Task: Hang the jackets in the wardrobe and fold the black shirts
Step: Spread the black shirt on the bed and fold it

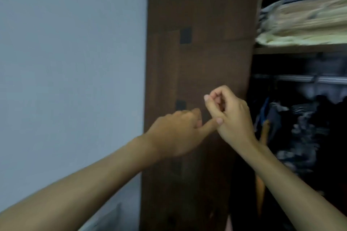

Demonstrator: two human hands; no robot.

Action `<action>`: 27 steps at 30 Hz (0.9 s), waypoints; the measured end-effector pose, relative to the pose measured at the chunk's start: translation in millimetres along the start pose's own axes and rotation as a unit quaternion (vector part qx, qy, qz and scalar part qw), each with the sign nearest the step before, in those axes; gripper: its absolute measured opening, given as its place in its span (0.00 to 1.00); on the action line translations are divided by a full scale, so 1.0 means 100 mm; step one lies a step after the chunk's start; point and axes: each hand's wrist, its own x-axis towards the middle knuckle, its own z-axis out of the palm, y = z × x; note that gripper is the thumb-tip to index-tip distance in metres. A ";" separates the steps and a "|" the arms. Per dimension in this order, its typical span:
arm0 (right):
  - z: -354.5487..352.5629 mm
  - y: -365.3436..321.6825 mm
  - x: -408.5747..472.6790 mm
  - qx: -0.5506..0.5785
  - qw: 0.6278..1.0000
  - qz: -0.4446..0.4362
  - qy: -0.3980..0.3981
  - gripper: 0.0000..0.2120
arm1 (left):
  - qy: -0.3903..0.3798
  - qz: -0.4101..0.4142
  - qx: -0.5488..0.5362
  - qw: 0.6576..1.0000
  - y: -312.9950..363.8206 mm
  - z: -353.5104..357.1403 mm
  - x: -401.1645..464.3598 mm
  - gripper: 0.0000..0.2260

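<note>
Both my hands are raised in front of the dark brown wardrobe door (202, 24). My left hand (176, 131) has its fingers curled and its thumb stretched right, touching the heel of my right hand (231, 114). The right hand's fingers are curled in with nothing visible between them. To the right the wardrobe stands open: dark garments (300, 127) hang under a metal rail (300, 78), and a wooden hanger (264, 131) shows just behind my right wrist. The picture is blurred, so I cannot tell jackets from shirts.
A shelf (300, 49) above the rail carries folded cream and pale linens (304, 18), with darker folded items higher up. A plain blue-grey wall (71, 62) fills the left half. Small dark squares mark the door panel.
</note>
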 end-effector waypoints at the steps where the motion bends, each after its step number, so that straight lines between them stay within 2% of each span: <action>1: 0.18 -0.23 -0.04 0.008 0.999 -0.002 -0.048 0.09 | 0.001 -0.041 0.015 0.999 -0.19 -0.13 -0.21 0.22; 4: 0.89 -0.84 -0.23 0.046 0.980 -0.018 -0.194 0.12 | 0.007 -0.171 0.056 0.984 -0.70 -0.42 -0.93 0.26; 7: 1.59 -1.52 -0.50 0.088 0.954 -0.061 -0.280 0.13 | 0.009 -0.285 0.080 0.955 -1.09 -0.63 -1.69 0.27; 9: 1.96 -2.03 -0.74 0.131 0.929 -0.098 -0.333 0.13 | 0.015 -0.365 0.105 0.925 -1.32 -0.79 -2.23 0.28; 12: 2.37 -2.82 -1.21 0.187 0.879 -0.181 -0.400 0.14 | 0.031 -0.485 0.148 0.862 -1.52 -1.00 -3.12 0.29; 15: 2.61 -3.59 -1.81 0.248 0.819 -0.264 -0.444 0.14 | 0.046 -0.599 0.187 0.778 -1.46 -1.08 -4.02 0.29; 19: 2.50 -4.50 -2.80 0.338 0.717 -0.353 -0.497 0.15 | 0.047 -0.730 0.229 0.643 -0.91 -1.07 -5.17 0.27; 23: 1.94 -5.26 -3.77 0.420 0.603 -0.425 -0.529 0.14 | 0.057 -0.826 0.250 0.502 0.09 -1.04 -6.12 0.25; 27: 0.97 -5.86 -4.59 0.471 0.482 -0.502 -0.542 0.13 | 0.080 -0.893 0.242 0.372 1.30 -0.92 -6.90 0.25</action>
